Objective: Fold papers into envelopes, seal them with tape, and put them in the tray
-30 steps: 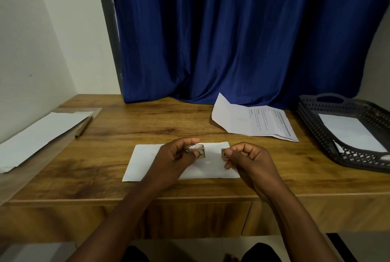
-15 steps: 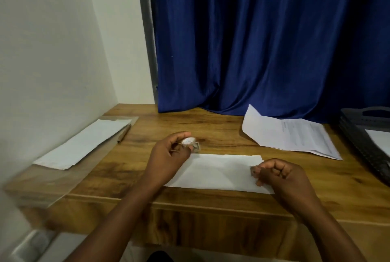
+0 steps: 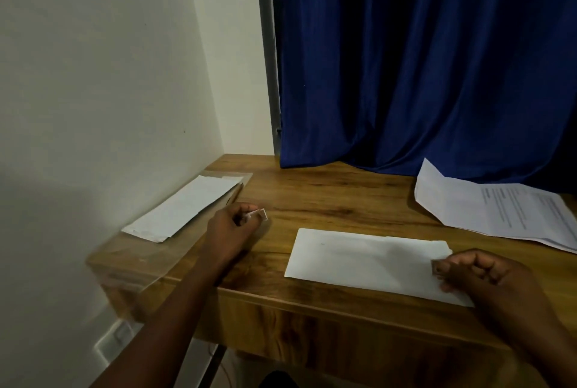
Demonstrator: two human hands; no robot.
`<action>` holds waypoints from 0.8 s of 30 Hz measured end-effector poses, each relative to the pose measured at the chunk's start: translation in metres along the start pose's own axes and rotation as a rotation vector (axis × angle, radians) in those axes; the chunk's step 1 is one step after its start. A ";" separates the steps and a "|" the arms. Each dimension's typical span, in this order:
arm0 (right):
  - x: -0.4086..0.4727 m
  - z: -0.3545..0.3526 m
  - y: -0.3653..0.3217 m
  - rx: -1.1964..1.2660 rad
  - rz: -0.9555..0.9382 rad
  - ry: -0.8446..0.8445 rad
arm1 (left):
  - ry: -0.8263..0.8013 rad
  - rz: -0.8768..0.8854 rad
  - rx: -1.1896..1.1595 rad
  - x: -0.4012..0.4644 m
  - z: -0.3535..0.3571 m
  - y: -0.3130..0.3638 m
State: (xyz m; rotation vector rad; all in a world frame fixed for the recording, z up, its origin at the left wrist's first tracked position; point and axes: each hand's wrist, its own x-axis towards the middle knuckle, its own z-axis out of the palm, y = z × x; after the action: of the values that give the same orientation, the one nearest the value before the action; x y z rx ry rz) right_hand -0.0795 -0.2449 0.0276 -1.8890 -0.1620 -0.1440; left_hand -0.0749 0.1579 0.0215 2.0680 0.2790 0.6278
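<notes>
**Tape in both hands, envelope waiting to be sealed**

Nearest, at the lower right of the frame, the right hand (image 3: 487, 278) lies curled on the right end of the folded envelope (image 3: 368, 262), its fingertips pinching what looks like a small torn piece of tape (image 3: 434, 268). The envelope lies flat on the wooden surface (image 3: 337, 200) near the front edge. Left of centre, well apart from it, the left hand (image 3: 232, 226) is curled round a small tape roll (image 3: 259, 214), held just above the surface.

This reads as the sealing step: the piece seems ready, the roll being set aside. The next move likely calls for pressing the piece across the flap's seam.

Farther back, a folded white paper (image 3: 184, 208) lies at the left, printed sheets (image 3: 499, 212) at the right. The tray is out of view.
</notes>
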 end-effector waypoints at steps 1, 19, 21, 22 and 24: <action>-0.001 0.000 0.000 -0.003 -0.004 -0.003 | -0.007 0.007 0.006 -0.001 0.002 0.000; -0.004 0.002 -0.004 0.078 -0.030 -0.003 | -0.139 0.258 0.233 0.001 0.005 -0.010; -0.002 0.001 -0.003 0.090 -0.032 -0.005 | -0.097 0.252 0.280 0.001 0.007 -0.006; -0.001 0.001 -0.002 0.099 -0.033 -0.006 | -0.061 0.242 0.313 -0.001 0.009 -0.001; -0.001 0.000 -0.001 0.118 -0.038 -0.010 | -0.013 0.270 0.289 -0.008 0.020 0.014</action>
State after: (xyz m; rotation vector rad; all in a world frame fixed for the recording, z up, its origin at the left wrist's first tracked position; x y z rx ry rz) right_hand -0.0804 -0.2445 0.0286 -1.7701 -0.2083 -0.1480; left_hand -0.0716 0.1320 0.0221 2.4113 0.0856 0.7711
